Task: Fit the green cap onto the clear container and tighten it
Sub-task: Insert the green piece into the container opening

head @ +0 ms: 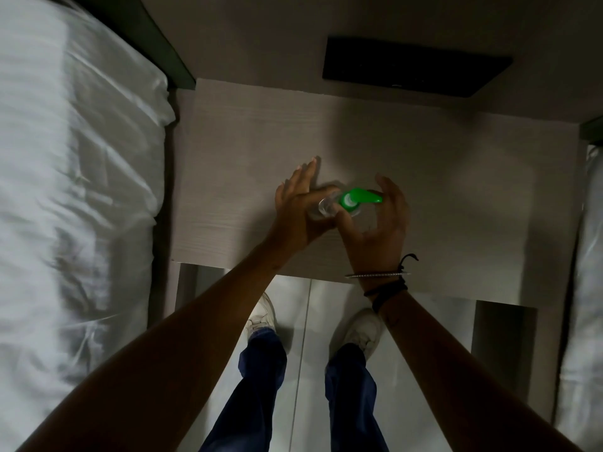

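Note:
A small clear container (324, 207) is held over the pale wooden table (440, 190), its open mouth tilted toward me. My left hand (298, 210) grips it from the left, with the thumb across it and the other fingers stretched out straight. A bright green cap (357, 198) with a pointed tab sits just right of the container's mouth, touching or nearly touching it. My right hand (380, 223) curls around the cap, thumb below and fingers behind. The container's lower body is hidden by my hands.
A black flat panel (414, 68) is on the wall behind the table. A bed with white sheets (75, 190) runs along the left, and more white bedding (587, 288) on the right. My legs and white shoes (365, 327) stand on the light floor below the table's near edge.

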`<control>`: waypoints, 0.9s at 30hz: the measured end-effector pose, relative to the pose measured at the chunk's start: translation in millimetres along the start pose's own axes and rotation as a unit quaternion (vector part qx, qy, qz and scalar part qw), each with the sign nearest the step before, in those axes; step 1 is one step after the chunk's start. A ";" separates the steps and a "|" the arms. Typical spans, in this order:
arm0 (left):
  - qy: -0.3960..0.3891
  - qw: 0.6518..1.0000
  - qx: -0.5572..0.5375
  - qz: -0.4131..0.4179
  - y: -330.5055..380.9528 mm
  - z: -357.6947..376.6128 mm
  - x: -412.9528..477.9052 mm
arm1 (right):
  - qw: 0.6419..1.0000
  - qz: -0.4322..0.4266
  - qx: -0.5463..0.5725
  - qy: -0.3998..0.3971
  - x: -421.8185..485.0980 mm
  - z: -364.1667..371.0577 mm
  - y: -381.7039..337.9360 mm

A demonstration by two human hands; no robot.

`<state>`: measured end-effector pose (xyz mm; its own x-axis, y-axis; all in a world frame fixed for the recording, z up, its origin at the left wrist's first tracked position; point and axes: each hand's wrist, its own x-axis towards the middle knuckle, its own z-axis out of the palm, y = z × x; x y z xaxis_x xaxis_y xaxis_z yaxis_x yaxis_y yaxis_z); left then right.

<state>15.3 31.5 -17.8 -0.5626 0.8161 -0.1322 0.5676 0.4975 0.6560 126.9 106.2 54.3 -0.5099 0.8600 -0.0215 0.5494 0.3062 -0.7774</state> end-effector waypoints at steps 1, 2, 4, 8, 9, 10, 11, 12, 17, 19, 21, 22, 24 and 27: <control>-0.001 1.000 -0.002 0.002 0.2 -0.8 -0.6 | 1.000 0.007 0.000 -0.004 -0.8 0.6 2.3; -0.004 1.000 -0.005 0.002 0.5 -1.8 -0.6 | 1.000 0.009 -0.003 -0.007 -1.4 1.4 4.3; -0.008 1.000 -0.008 0.003 0.8 -3.4 -0.8 | 1.000 0.006 -0.010 -0.008 -1.5 3.6 6.7; -0.005 1.000 -0.003 0.000 0.8 -3.4 0.0 | 0.999 0.016 -0.031 -0.005 2.2 7.5 7.5; -0.006 1.000 -0.003 0.000 0.8 -3.2 -0.1 | 0.999 0.019 -0.038 -0.005 2.6 8.2 7.8; -0.008 1.000 -0.003 0.000 0.7 -3.2 -0.2 | 0.999 0.024 -0.043 -0.005 2.9 8.8 7.8; -0.009 1.000 -0.002 0.002 0.5 -2.9 -0.5 | 0.998 0.029 -0.046 -0.006 2.8 8.9 7.8; -0.008 1.000 0.000 0.005 0.0 -2.4 -0.6 | 0.998 0.032 -0.046 -0.012 2.7 8.7 8.1; -0.002 1.000 -0.010 0.004 -2.0 -1.3 -2.7 | 0.997 0.015 -0.001 -0.082 1.3 3.9 15.2; 0.000 1.000 -0.016 -0.001 -0.7 -1.6 -2.6 | 0.997 0.003 0.027 -0.079 2.5 2.6 17.8; 0.003 1.000 -0.015 -0.008 1.0 -1.5 -2.3 | 0.996 0.003 0.044 -0.075 4.9 2.2 18.3; 0.004 1.000 -0.017 -0.011 1.7 -1.5 -2.2 | 0.996 0.005 0.045 -0.075 6.7 2.3 18.4; 0.006 1.000 -0.022 -0.012 2.4 -2.0 -1.9 | 0.996 0.010 0.046 -0.070 10.0 2.7 18.2; 0.003 1.000 -0.020 -0.011 2.5 -2.9 -1.5 | 0.998 0.015 0.041 -0.048 11.9 4.6 16.3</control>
<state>15.8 30.6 -13.8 -0.5779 0.8034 -0.1432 0.5300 0.5029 0.6828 126.8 119.5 38.5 -0.5573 0.8240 -0.1021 0.5108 0.2433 -0.8245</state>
